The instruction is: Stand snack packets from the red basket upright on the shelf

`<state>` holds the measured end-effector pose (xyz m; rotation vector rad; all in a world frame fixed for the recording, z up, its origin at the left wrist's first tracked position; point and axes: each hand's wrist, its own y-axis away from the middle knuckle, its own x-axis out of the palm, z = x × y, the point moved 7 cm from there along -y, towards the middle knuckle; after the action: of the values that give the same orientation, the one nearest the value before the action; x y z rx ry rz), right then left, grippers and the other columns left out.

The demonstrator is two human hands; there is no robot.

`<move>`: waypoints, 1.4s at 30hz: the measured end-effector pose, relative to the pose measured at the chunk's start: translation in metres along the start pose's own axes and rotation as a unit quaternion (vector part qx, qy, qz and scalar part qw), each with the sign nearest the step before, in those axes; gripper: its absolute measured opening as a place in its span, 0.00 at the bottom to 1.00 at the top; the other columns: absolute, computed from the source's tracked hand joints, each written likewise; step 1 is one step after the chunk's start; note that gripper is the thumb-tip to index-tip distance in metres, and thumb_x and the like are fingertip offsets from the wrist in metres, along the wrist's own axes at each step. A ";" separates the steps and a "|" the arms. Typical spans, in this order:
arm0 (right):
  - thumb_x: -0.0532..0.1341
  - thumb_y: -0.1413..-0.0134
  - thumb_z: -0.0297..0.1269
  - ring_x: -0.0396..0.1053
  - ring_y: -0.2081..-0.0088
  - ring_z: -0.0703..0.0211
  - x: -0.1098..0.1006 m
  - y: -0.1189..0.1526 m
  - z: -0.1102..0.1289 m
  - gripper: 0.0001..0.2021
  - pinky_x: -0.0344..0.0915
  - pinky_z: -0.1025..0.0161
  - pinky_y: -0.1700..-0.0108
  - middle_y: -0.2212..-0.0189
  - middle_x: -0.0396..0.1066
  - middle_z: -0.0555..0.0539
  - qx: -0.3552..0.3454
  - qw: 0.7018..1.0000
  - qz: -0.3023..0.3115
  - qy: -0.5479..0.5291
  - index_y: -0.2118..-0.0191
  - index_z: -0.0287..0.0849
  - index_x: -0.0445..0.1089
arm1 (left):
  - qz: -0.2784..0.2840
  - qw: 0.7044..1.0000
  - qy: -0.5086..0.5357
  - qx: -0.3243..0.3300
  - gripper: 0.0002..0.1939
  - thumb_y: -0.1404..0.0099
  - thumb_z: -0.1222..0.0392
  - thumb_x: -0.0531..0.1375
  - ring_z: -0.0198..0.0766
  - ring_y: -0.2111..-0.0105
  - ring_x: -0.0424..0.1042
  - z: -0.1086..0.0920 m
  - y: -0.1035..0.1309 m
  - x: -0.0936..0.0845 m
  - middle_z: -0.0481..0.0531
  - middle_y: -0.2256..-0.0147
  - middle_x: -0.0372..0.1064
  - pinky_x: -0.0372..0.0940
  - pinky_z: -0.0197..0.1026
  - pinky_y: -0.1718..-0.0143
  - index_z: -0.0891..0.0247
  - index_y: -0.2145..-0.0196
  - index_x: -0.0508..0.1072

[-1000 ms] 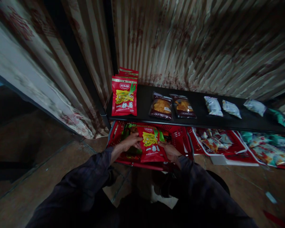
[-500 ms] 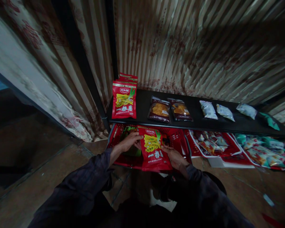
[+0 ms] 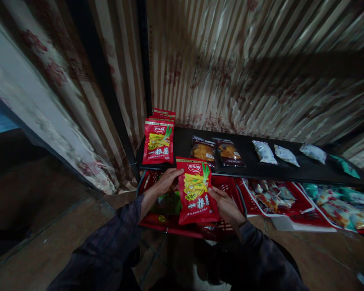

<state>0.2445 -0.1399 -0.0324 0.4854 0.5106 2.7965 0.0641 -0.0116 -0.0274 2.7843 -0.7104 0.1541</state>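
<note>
A red snack bag [image 3: 195,192] with yellow sticks and a green onion printed on it is held up, front toward me, over a red plastic basket [image 3: 182,231]. My left hand [image 3: 167,180] grips its left edge, thumb on the front. On the opposite edge, my right hand [image 3: 226,204] is closed, thumb also on the front; the fingers behind the bag are hidden. Matching red bags [image 3: 158,142] stand one behind another at the left end of the black shelf [image 3: 182,137]. Green packets [image 3: 166,203] lie inside the basket.
Two brown snack packets [image 3: 230,152] lie on the shelf, with small white packets [image 3: 264,151] and a green packet [image 3: 346,165] farther right. Below stand more red baskets [image 3: 305,214] of packets. A black upright post [image 3: 109,85] and striped curtain [image 3: 218,68] border the shelf.
The red snack bag has been raised slightly relative to the basket and turned more upright, its top now overlapping the shelf's front edge. Both hands keep hold. The view has tilted up a little.
</note>
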 end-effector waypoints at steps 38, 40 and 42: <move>0.78 0.73 0.50 0.71 0.82 0.65 0.006 -0.072 0.062 0.22 0.65 0.72 0.82 0.78 0.78 0.50 -0.054 0.998 -0.006 -0.018 0.71 0.42 0.77 | -0.035 0.997 0.061 0.045 0.23 0.51 0.43 0.69 0.40 0.71 0.75 -0.029 -0.030 0.008 0.48 0.71 0.76 0.69 0.42 0.64 0.63 0.64 0.73; 0.78 0.75 0.50 0.69 0.83 0.65 0.006 -0.072 0.063 0.22 0.64 0.70 0.83 0.79 0.78 0.50 -0.058 0.998 -0.011 -0.034 0.73 0.42 0.76 | -0.035 0.996 0.067 0.039 0.25 0.52 0.42 0.70 0.41 0.70 0.75 -0.028 -0.030 0.009 0.49 0.70 0.77 0.69 0.42 0.63 0.63 0.64 0.74; 0.78 0.77 0.49 0.69 0.83 0.63 0.005 -0.073 0.064 0.22 0.65 0.68 0.82 0.78 0.78 0.50 -0.061 0.996 -0.022 -0.054 0.73 0.42 0.76 | -0.037 0.996 0.068 0.033 0.27 0.54 0.40 0.71 0.41 0.69 0.75 -0.027 -0.029 0.010 0.50 0.70 0.77 0.69 0.42 0.63 0.64 0.64 0.75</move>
<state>0.2770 -0.0540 -0.0025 0.5883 0.3205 2.7215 0.0859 0.0162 -0.0065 2.8244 -0.5777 0.3562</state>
